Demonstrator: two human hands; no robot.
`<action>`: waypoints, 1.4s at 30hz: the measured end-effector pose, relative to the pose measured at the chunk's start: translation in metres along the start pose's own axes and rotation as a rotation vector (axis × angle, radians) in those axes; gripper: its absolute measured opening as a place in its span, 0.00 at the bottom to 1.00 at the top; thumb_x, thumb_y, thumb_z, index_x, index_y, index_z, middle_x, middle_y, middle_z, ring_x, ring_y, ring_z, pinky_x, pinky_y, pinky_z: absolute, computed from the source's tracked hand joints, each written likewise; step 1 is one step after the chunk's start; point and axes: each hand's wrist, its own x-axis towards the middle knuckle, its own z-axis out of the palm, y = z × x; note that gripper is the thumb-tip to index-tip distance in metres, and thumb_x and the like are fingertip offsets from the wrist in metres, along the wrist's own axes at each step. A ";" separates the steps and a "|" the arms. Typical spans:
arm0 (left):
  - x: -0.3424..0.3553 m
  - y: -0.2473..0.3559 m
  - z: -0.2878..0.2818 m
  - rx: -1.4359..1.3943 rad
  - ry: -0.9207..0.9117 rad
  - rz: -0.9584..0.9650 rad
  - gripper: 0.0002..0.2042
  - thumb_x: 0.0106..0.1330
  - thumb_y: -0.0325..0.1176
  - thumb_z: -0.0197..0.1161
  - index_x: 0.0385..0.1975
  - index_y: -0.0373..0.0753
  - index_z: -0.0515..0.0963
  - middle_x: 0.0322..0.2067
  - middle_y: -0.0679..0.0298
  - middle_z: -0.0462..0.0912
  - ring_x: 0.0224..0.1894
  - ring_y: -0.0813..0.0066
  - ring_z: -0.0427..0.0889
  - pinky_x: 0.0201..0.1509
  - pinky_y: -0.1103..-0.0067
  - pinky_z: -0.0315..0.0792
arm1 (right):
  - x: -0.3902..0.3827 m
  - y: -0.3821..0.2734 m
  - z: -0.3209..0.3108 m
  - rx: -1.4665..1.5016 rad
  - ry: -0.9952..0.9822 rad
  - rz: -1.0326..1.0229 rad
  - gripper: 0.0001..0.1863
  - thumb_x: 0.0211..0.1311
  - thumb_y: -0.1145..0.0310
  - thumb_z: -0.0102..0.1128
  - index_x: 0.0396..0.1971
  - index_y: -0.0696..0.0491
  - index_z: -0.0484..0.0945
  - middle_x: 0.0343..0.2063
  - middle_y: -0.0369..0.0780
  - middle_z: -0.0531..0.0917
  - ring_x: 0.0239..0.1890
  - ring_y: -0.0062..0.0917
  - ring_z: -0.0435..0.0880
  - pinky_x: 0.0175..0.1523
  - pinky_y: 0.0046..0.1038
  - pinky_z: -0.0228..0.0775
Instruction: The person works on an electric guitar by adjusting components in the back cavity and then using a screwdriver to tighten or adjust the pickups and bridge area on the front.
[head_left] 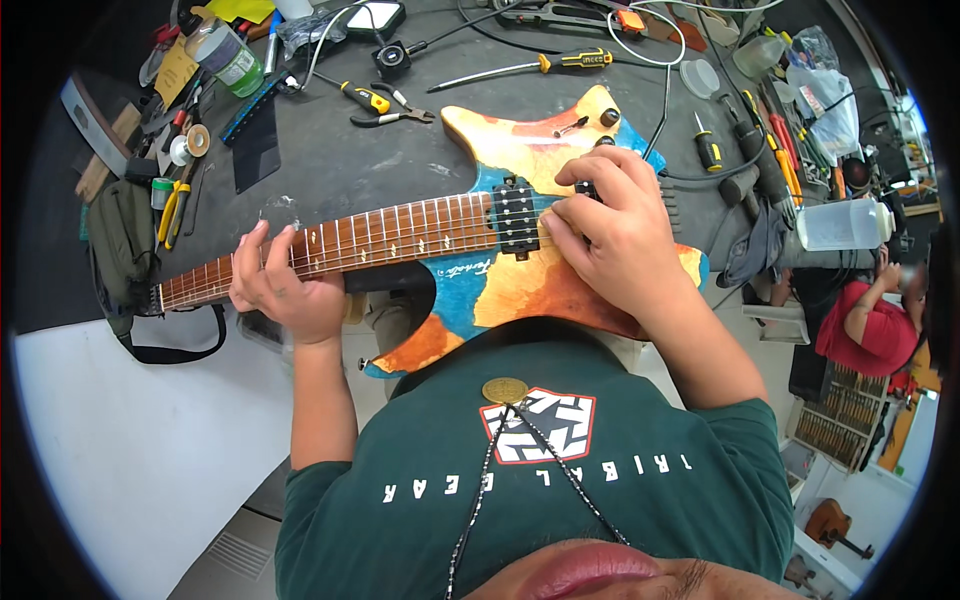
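Tools [364, 97] crowd the dark workbench [385, 165]. Left hand [287, 285] grasps the electric guitar [445, 226] by its neck; right hand [622, 220] curls over the body, pinch unclear.

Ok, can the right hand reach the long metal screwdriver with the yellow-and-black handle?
Probably yes: the screwdriver lies uncovered on the dark grey bench, though part of the blue-and-orange electric guitar lies between it and the right hand.

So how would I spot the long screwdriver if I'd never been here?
Start at the blue, orange and cream guitar. Past its body, on the dark workbench, lies the long screwdriver, its yellow-and-black handle toward the right. Unlike the short screwdriver farther right, it has a long shaft pointing left.
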 end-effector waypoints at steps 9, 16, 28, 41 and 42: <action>-0.001 -0.002 0.000 -0.014 -0.014 -0.003 0.22 0.69 0.54 0.81 0.55 0.48 0.86 0.65 0.63 0.84 0.70 0.56 0.80 0.76 0.60 0.61 | -0.019 -0.014 -0.012 0.024 -0.005 0.048 0.08 0.55 0.74 0.81 0.34 0.55 0.90 0.49 0.38 0.89 0.58 0.41 0.85 0.63 0.46 0.78; -0.001 -0.001 0.002 -0.026 -0.009 -0.010 0.21 0.66 0.46 0.82 0.55 0.49 0.86 0.66 0.63 0.84 0.71 0.53 0.80 0.75 0.59 0.61 | -0.031 -0.013 -0.014 0.042 0.018 0.050 0.11 0.53 0.74 0.81 0.36 0.56 0.91 0.48 0.39 0.89 0.57 0.42 0.86 0.63 0.46 0.78; -0.006 -0.001 0.004 -0.014 0.003 -0.050 0.21 0.68 0.49 0.82 0.56 0.50 0.86 0.68 0.62 0.82 0.69 0.57 0.80 0.74 0.60 0.62 | -0.026 -0.009 -0.008 0.143 0.030 0.057 0.16 0.51 0.75 0.85 0.29 0.53 0.80 0.40 0.40 0.85 0.49 0.42 0.83 0.56 0.43 0.76; 0.003 0.003 -0.003 -0.012 -0.028 -0.001 0.20 0.67 0.41 0.84 0.55 0.43 0.87 0.66 0.59 0.83 0.69 0.54 0.79 0.73 0.61 0.71 | -0.024 -0.011 -0.005 0.070 -0.047 0.108 0.14 0.56 0.69 0.82 0.35 0.52 0.82 0.43 0.39 0.84 0.51 0.40 0.83 0.57 0.42 0.72; 0.003 0.003 -0.003 -0.010 -0.030 0.003 0.20 0.67 0.41 0.84 0.55 0.43 0.87 0.66 0.59 0.83 0.69 0.53 0.79 0.73 0.62 0.72 | -0.024 -0.013 -0.005 0.059 -0.064 0.125 0.14 0.56 0.69 0.82 0.36 0.52 0.82 0.43 0.39 0.84 0.51 0.40 0.83 0.58 0.43 0.72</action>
